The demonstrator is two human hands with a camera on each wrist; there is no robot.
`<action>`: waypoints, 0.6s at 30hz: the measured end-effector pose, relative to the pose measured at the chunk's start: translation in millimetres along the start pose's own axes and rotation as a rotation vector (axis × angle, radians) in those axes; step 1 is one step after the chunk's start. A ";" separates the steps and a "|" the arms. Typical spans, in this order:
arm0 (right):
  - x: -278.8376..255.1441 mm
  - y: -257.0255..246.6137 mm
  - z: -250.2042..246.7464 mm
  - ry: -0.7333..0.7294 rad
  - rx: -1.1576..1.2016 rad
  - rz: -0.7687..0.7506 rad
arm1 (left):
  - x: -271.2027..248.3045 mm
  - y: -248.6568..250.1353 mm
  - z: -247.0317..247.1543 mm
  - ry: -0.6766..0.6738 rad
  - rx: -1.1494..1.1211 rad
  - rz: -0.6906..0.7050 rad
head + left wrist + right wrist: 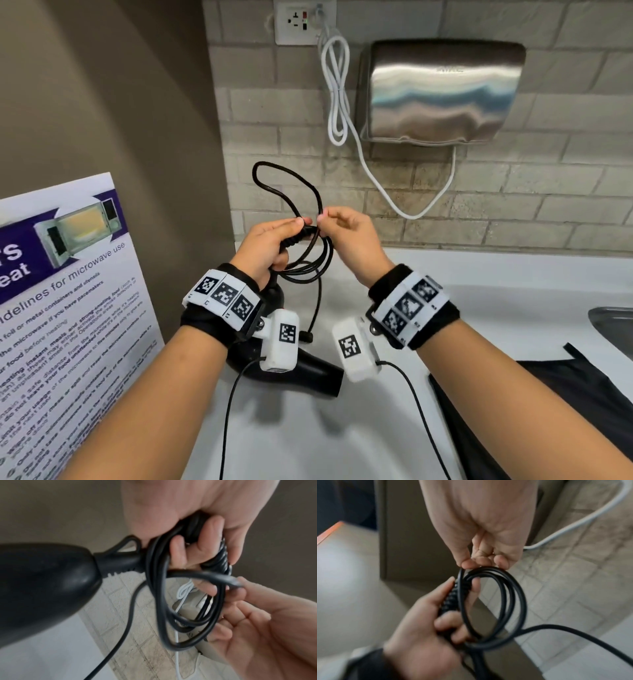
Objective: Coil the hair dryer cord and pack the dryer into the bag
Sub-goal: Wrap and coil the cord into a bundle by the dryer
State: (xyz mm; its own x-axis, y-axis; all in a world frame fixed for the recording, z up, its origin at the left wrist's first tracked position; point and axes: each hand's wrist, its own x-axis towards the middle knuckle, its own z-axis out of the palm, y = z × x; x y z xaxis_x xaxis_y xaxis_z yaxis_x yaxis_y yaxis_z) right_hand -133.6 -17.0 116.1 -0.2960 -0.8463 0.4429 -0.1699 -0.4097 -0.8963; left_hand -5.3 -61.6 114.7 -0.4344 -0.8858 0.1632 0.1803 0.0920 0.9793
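While the left hand (265, 248) grips the coiled cord (308, 253), the right hand (349, 236) pinches its loop.

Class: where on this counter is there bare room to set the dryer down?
Bare counter lies between the wall, the sink and the bag. Near the poster it is crowded by the dryer and hanging cord.

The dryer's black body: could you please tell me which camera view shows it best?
The left wrist view: the dryer fills its left side, close and unobstructed. The head view shows only its barrel behind the wrist cameras. The right wrist view shows just cord.
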 end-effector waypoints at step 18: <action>-33.2 62.0 16.9 0.233 -0.866 -0.555 | -6.7 5.7 0.8 -0.004 -0.024 -0.044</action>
State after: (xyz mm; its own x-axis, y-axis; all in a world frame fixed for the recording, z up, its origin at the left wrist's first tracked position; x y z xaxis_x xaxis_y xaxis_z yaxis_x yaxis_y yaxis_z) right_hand -118.4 -20.1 45.4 -0.1285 -0.4905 0.8619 -0.9228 -0.2592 -0.2850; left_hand -2.0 -54.7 119.4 -0.4463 -0.8868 0.1202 0.1821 0.0415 0.9824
